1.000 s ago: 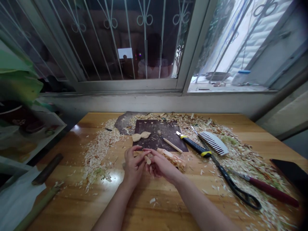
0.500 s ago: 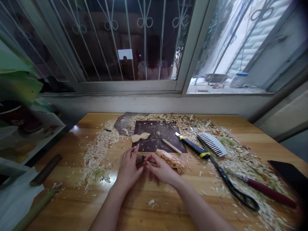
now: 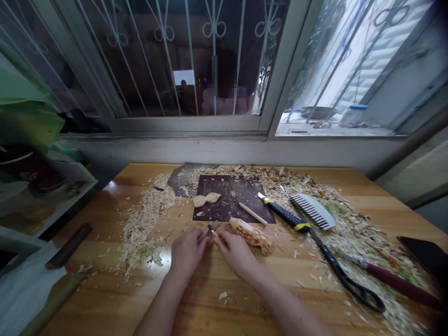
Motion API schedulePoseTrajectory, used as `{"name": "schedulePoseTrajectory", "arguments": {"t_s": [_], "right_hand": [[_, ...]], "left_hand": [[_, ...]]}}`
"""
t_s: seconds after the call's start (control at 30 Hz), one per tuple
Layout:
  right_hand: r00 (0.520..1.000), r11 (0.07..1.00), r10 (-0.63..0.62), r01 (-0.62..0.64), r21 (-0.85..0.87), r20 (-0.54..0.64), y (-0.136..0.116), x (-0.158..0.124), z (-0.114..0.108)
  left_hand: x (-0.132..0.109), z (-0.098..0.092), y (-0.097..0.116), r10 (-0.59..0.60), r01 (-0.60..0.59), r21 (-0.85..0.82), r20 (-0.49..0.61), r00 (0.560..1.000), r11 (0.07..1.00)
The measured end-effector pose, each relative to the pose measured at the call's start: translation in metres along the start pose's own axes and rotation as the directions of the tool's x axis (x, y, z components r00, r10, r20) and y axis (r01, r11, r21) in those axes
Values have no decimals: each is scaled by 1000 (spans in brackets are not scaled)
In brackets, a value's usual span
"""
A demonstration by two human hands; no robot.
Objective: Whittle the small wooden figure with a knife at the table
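Both my hands rest on the wooden table point(image 3: 105, 289) near its middle, side by side. My left hand point(image 3: 187, 252) is curled shut around a small dark tool point(image 3: 207, 231) whose metal tip pokes out past the fingers. My right hand point(image 3: 234, 249) is closed in a pinch right beside that tip, on something too small to name. A rough carved wood piece point(image 3: 251, 234) lies just beyond my right hand. Farther back, a pale bow-shaped wood piece point(image 3: 206, 199) and a thin wooden stick point(image 3: 252, 213) lie on a dark mat point(image 3: 231, 205).
Wood shavings point(image 3: 143, 219) cover much of the table. To the right lie a yellow-and-black utility knife point(image 3: 284, 215), a white comb-like tool point(image 3: 313, 211), black scissors point(image 3: 345, 275), a red-handled tool point(image 3: 395, 280) and a dark slab point(image 3: 425, 252). A brown stick point(image 3: 68, 245) lies at the left.
My hands have lowered from above the table onto its surface and moved slightly away from me. The small pale piece held between them a second ago no longer shows; a dark tool does.
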State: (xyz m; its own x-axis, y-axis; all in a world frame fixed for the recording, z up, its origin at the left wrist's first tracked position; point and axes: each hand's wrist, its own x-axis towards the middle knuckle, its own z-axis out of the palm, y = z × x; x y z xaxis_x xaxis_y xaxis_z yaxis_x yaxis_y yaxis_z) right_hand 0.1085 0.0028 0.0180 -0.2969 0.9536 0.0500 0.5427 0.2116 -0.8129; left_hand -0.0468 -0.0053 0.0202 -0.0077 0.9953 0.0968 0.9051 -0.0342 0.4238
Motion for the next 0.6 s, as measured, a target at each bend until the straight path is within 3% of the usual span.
{"name": "schedulePoseTrajectory", "arguments": {"t_s": [0.17, 0.3, 0.47, 0.6], "right_hand": [[999, 990, 32, -32, 140, 4, 6, 5, 4], [1000, 984, 26, -26, 177, 0, 6, 5, 1], [995, 996, -89, 90, 19, -38, -1, -1, -4], [988, 985, -146, 141, -100, -48, -3, -2, -9]], "left_hand": [[3, 3, 1, -63, 66, -259, 21, 998, 964], [4, 3, 2, -70, 51, -328, -45, 997, 943], [1, 2, 3, -16, -38, -326, -163, 986, 945], [0, 3, 0, 36, -100, -330, -195, 980, 939]]}}
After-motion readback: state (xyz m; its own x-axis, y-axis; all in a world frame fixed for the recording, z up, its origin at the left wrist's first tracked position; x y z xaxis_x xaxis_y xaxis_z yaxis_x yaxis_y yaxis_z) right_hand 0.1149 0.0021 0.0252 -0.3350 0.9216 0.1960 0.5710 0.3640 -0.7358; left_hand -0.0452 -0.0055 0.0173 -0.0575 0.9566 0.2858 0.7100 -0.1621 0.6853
